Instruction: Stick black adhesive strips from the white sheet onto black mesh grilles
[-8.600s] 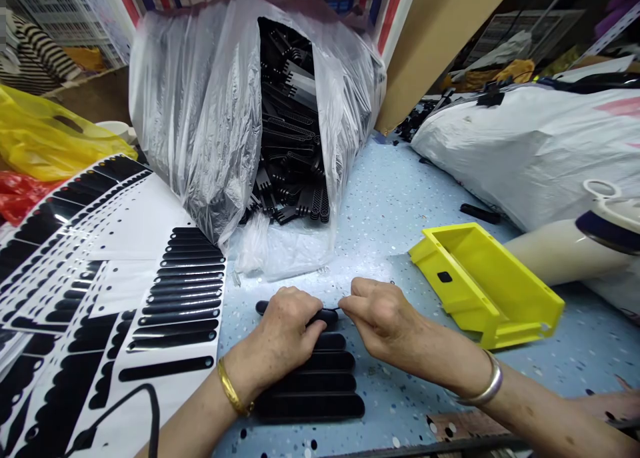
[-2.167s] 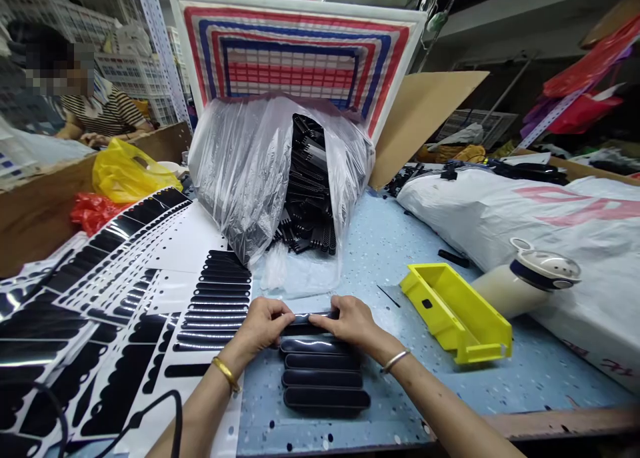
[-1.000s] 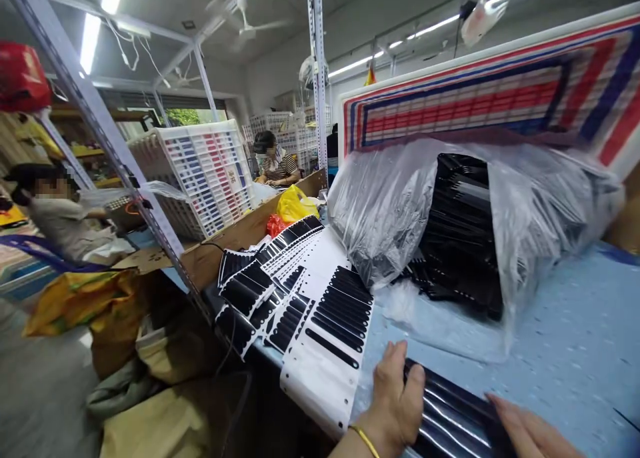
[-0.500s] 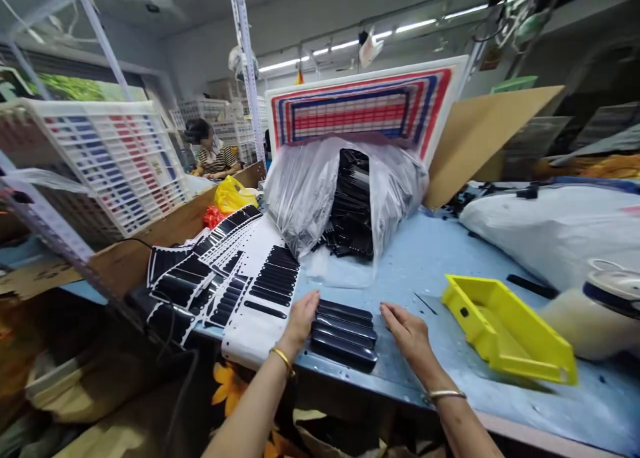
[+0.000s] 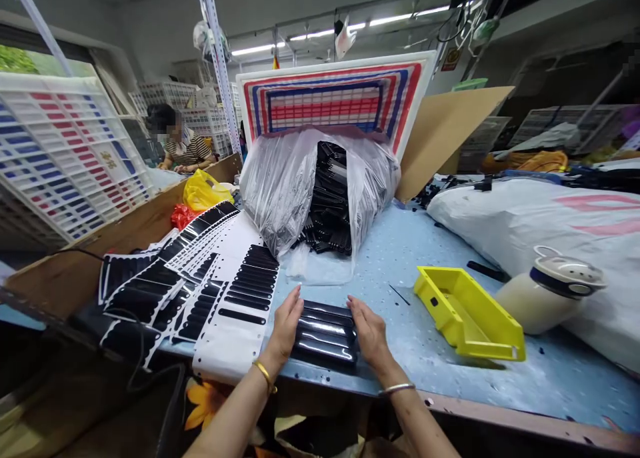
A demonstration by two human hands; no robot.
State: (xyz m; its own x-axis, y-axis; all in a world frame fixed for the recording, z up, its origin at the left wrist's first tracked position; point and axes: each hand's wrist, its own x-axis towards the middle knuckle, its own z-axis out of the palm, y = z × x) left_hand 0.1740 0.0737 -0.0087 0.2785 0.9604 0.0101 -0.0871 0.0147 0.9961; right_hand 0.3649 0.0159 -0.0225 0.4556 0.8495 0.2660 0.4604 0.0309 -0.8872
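Note:
A row of glossy black strips (image 5: pixel 326 331) lies side by side at the table's front edge. My left hand (image 5: pixel 287 326), with a gold bangle, rests upright against their left ends, its fingers stretched out. At their right ends my right hand (image 5: pixel 369 333), wearing a silver bangle, also has straight fingers and touches the strips. Left of them is a white sheet (image 5: pixel 225 351) carrying a column of black strip-shaped stickers (image 5: pixel 253 278). Beyond my hands, a clear plastic bag (image 5: pixel 280 185) spills many black pieces (image 5: pixel 330 198) from its opening.
Right of my hands sit a yellow bin (image 5: pixel 470 318), a cream bottle (image 5: pixel 545 295) and a large white sack (image 5: pixel 590 225). A striped basket (image 5: pixel 330 105) stands tilted behind the bag. More sticker sheets (image 5: pixel 150 285) lie left. A person (image 5: pixel 183 141) sits further back.
My right hand has moved left, from apart to touching the right ends of the black strips. My left hand stays at the left ends. The view has turned right.

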